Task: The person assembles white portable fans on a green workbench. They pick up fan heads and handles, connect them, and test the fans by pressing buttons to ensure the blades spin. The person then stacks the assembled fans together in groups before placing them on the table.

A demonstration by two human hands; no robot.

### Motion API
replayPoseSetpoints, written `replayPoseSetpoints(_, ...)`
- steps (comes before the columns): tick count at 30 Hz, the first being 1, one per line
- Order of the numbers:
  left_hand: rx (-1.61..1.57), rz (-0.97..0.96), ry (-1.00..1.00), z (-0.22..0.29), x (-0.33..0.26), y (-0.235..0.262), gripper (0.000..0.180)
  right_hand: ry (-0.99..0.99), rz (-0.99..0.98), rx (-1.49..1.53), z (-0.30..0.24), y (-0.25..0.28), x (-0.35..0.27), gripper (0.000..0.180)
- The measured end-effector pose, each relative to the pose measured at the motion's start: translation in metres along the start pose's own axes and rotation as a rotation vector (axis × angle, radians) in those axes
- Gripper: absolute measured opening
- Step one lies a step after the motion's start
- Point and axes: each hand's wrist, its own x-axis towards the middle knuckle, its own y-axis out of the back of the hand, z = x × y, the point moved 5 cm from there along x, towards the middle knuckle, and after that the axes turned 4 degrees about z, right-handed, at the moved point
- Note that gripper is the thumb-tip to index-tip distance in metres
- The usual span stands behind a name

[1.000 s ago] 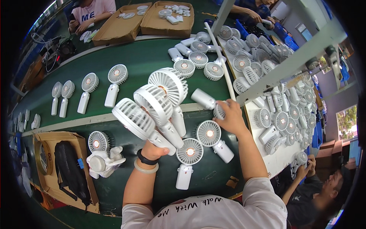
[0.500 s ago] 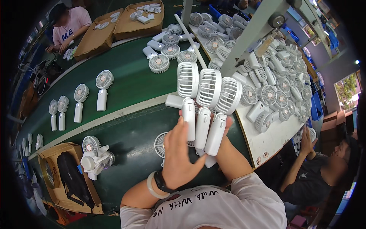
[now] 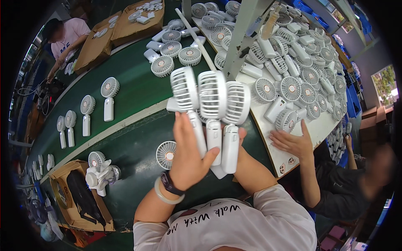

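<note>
Above green conveyor belt (image 3: 138,96), handheld fans (image 3: 211,100) now bunched tighter, raised higher.

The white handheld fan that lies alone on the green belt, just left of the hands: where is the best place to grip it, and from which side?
Probably by its handle. The lone fan lies flat, its round grille facing up; the left hand hides most of the handle. The slim handle suits a wrap grip better than the wide grille, so come from above at the near side, once that hand lifts away.

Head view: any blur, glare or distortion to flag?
Head view: strong fisheye bending with a black rim; the three white handheld fans in the left hand are sharp; the co-worker's face at right is blurred; the window is blown out.
</note>
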Motion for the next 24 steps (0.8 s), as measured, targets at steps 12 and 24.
replayPoseSetpoints(12, -0.916, 0.216, 0.651, -0.044, -0.024, -0.045, 0.030, 0.072, 0.000, -0.989, -0.027, 0.019, -0.032, 0.086)
replayPoseSetpoints(24, -1.684, 0.422, 0.900, -0.067, -0.024, -0.058, 0.034, -0.208, 0.380, -0.666, -0.021, 0.009, -0.060, 0.052)
